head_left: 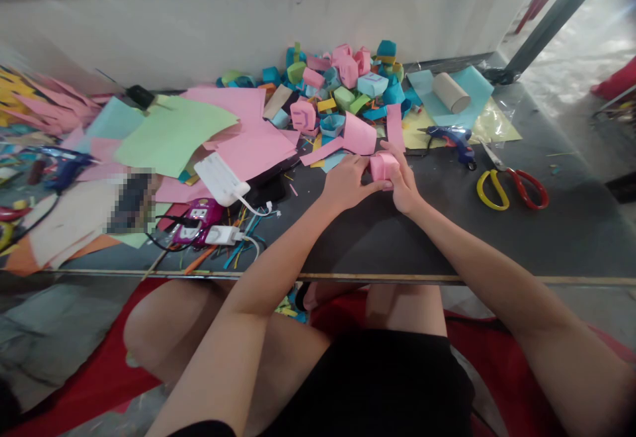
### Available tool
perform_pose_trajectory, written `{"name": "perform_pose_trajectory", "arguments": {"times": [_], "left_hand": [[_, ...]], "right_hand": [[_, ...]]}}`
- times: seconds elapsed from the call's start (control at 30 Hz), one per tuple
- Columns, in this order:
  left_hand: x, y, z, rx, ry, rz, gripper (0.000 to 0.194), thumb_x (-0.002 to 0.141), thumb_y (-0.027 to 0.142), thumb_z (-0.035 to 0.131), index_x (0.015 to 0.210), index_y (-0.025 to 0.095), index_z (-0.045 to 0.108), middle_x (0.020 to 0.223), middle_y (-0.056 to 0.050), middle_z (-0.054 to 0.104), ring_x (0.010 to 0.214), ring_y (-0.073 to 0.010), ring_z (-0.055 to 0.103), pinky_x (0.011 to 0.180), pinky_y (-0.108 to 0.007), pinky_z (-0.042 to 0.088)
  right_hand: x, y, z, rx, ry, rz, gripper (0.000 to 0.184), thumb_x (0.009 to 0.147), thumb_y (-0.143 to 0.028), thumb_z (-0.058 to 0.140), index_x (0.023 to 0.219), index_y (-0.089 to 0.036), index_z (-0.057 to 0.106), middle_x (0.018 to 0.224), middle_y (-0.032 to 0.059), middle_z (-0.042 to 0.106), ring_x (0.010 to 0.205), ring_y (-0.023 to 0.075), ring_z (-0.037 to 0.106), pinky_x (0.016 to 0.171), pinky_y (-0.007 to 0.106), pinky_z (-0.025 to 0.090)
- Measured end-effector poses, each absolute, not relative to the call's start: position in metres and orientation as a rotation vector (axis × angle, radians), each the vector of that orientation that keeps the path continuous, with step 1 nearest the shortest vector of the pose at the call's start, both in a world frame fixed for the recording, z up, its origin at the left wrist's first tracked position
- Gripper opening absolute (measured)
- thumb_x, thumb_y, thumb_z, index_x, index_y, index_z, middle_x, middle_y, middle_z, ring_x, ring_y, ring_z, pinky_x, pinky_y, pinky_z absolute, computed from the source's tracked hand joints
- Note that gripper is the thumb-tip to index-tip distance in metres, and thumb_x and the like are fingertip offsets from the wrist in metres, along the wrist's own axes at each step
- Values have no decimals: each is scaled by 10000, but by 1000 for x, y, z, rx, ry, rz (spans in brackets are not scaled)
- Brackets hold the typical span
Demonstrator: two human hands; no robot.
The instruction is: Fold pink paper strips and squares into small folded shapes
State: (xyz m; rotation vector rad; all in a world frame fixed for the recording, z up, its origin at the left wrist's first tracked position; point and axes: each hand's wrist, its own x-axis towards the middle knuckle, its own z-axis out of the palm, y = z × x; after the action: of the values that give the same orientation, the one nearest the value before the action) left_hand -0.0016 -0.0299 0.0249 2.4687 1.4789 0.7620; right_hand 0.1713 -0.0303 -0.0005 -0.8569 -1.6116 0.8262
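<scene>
Between my two hands, above the dark tabletop (377,245), is a small pink paper box (383,166). My left hand (348,184) grips its left side, thumb stretched along the lower edge. Around the right side my right hand (405,182) is closed, its index finger reaching over the far edge. Just beyond my hands stand a curled pink paper piece (360,134) and a pink paper strip (396,127). A heap of small folded paper shapes in pink, blue, green and yellow (342,96) lies behind them against the wall.
To the right lie scissors with yellow and red handles (511,182), a blue glue gun (454,142) and a cardboard tube (451,92). Coloured paper sheets (179,129), a white adapter (221,177) and a purple power strip (199,222) spread leftward. The table's front edge (377,277) crosses above my lap.
</scene>
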Motion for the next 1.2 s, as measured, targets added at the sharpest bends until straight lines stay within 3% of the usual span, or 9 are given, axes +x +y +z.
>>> {"name": "perform_pose_trajectory", "arguments": {"times": [0.1,0.23,0.33,0.43,0.67,0.9,1.2], "left_hand": [[-2,-30,23,2497,1455,793,796,918,849,365,1120,149,687,1079,-142,722,1076,-294,659,885,-390,527],[-5,-32,22,2481,1466,906,781,965,807,264,1148,167,672,1057,-134,717,1069,-272,662,887,-377,534],[-8,-31,22,2527,1430,1060,741,1014,736,221,1283,180,631,1225,-154,695,1205,-274,628,1015,-407,505],[-10,-28,20,2670,1237,1119,755,1034,697,175,1466,187,526,1484,-165,584,1413,-290,516,1172,-454,406],[-4,-25,7,2842,979,962,862,1010,739,134,1667,188,227,1692,-155,349,1595,-296,293,1244,-457,308],[-3,-31,15,2865,979,766,830,1011,738,206,1664,230,261,1696,-128,352,1603,-286,279,1268,-470,269],[-2,-30,15,2867,947,717,820,1015,731,184,1649,226,311,1690,-118,366,1594,-258,306,1273,-432,257]], "right_hand": [[169,-28,-3,-877,-1494,952,768,841,-885,487,1352,-334,645,1393,67,669,1385,330,538,1208,555,370],[165,-20,-7,-834,-1096,1309,708,828,-870,524,1246,-319,675,1209,53,746,1211,290,660,1052,497,534],[166,-16,-5,-819,-874,1537,658,888,-811,487,1148,-248,706,1032,80,772,1060,273,719,895,447,605],[166,-16,-1,-779,-756,1661,625,915,-767,472,1084,-218,721,968,94,775,1044,286,727,871,459,610],[168,-15,-3,-708,-672,1689,562,908,-741,515,1149,-273,712,1025,55,782,1141,295,690,951,506,574],[169,-16,-4,-803,-930,1636,725,870,-844,418,1211,-271,702,1178,91,770,1229,336,655,994,557,539],[166,-20,2,-841,-982,1609,810,834,-890,393,1198,-249,727,1163,108,776,1230,343,663,976,555,555]]}}
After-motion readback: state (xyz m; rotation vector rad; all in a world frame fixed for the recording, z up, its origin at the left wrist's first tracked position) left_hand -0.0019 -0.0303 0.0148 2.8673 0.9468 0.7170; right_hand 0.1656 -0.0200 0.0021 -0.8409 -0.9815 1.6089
